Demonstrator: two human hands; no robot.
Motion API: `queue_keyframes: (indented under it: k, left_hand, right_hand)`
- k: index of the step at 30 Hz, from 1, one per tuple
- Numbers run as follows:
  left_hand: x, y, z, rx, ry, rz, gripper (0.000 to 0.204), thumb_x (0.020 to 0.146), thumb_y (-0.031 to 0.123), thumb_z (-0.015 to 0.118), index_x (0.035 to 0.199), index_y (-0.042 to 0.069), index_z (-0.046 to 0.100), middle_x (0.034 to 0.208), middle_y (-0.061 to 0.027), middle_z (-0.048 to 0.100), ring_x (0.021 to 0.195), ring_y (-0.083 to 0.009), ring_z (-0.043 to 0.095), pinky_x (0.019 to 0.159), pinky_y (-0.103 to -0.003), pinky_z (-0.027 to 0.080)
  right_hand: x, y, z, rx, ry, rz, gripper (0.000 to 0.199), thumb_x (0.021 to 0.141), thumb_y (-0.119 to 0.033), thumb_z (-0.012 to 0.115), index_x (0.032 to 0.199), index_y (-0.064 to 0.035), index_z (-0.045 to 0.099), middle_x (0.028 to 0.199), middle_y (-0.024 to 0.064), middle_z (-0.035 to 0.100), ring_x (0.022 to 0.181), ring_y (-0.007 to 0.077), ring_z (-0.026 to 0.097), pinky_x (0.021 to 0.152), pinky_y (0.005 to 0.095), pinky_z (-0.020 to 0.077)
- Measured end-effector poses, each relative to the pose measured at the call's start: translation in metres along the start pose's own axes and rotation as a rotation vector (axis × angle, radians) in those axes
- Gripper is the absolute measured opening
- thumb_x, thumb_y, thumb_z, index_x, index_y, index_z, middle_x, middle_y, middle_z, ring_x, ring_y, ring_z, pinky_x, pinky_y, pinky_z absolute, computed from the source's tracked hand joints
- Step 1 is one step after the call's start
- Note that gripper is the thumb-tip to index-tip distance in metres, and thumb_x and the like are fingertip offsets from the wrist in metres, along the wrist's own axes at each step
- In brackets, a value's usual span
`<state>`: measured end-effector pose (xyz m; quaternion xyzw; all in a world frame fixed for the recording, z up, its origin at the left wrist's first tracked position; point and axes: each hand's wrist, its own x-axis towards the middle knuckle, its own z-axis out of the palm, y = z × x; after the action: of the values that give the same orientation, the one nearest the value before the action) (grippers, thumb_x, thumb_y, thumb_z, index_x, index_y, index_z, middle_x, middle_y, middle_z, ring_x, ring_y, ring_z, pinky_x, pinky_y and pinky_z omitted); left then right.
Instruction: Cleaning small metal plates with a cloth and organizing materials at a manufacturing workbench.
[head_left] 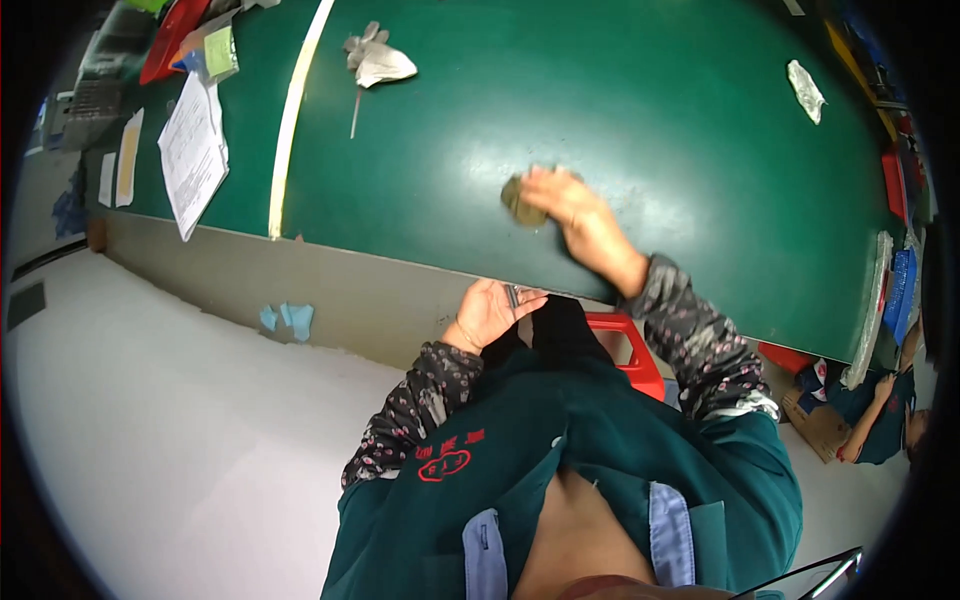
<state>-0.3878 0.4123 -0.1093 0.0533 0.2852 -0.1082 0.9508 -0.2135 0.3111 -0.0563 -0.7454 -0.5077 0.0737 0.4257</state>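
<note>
My right hand [577,212] lies over the green tabletop, its fingers closed on the side of a crumpled olive-brown wiping pad [522,203] that rests on the surface. The hand is slightly blurred. Below the table's front edge, my left hand [490,308] is turned palm up. A small dark grey bar-shaped piece [513,296] sits between its thumb and fingers; its exact kind is too small to tell. The green table [450,120] shows small wet-looking specks around my right hand.
Farther left lies a crumpled whitish wrapper [384,66] with a thin stick beside it. A pale strip [297,110] crosses the table; papers [194,150] lie beyond it. Clear crumpled plastic [805,92] rests at far right. A red stool [640,360] stands below the edge; another person [875,410] is at right.
</note>
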Motion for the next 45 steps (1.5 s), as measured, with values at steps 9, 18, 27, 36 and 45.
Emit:
queue_keyframes:
  k: [9, 18, 27, 36, 45]
  left_hand:
    - [-0.011, -0.007, -0.013, 0.058, -0.005, -0.007, 0.034, 0.087, 0.032, 0.037, 0.105, 0.006, 0.050, 0.106, -0.0083, 0.054, 0.099, -0.0232, 0.051, 0.085, -0.040, 0.042]
    - [-0.006, -0.011, -0.012, 0.104, -0.058, -0.190, 0.033, 0.089, 0.024, 0.038, 0.097, -0.006, 0.051, 0.094, -0.0164, 0.057, 0.092, -0.0296, 0.055, 0.085, -0.043, 0.043]
    - [-0.009, -0.003, -0.017, -0.218, -0.127, -0.058, 0.031, 0.088, 0.028, 0.038, 0.103, 0.004, 0.048, 0.109, -0.0130, 0.052, 0.099, -0.0253, 0.052, 0.085, -0.040, 0.043]
    - [-0.016, 0.000, -0.022, 0.049, 0.120, 0.030, 0.032, 0.088, 0.023, 0.035, 0.095, -0.004, 0.051, 0.094, -0.0191, 0.057, 0.093, -0.0319, 0.054, 0.087, -0.044, 0.042]
    - [-0.035, 0.021, -0.033, -0.106, 0.077, 0.236, 0.027, 0.089, 0.020, 0.034, 0.088, 0.000, 0.051, 0.091, -0.0170, 0.057, 0.093, -0.0301, 0.054, 0.087, -0.044, 0.042]
  right_hand:
    - [-0.048, -0.081, 0.009, 0.484, -0.083, 0.266, 0.039, 0.072, 0.010, 0.044, 0.107, -0.0040, 0.055, 0.110, 0.0118, 0.054, 0.106, 0.0279, 0.049, 0.091, 0.0359, 0.0372]
    - [-0.125, 0.112, -0.158, -0.356, 0.771, 0.583, 0.030, 0.082, 0.002, 0.038, 0.108, -0.0021, 0.053, 0.111, 0.0130, 0.053, 0.103, 0.0244, 0.050, 0.089, 0.0331, 0.0386]
    - [-0.061, -0.072, 0.027, 0.214, -0.108, -0.012, 0.053, 0.057, 0.012, 0.047, 0.107, -0.0058, 0.054, 0.110, 0.0114, 0.053, 0.110, 0.0275, 0.045, 0.096, 0.0363, 0.0337]
    - [-0.014, 0.157, -0.146, -0.420, 0.721, 0.333, 0.035, 0.077, 0.008, 0.034, 0.104, -0.0023, 0.054, 0.105, 0.0145, 0.055, 0.098, 0.0268, 0.053, 0.086, 0.0314, 0.0413]
    - [0.043, -0.003, 0.024, -0.282, -0.171, -0.219, 0.055, 0.063, 0.013, 0.041, 0.114, -0.0061, 0.049, 0.122, 0.0137, 0.044, 0.119, 0.0270, 0.035, 0.100, 0.0400, 0.0257]
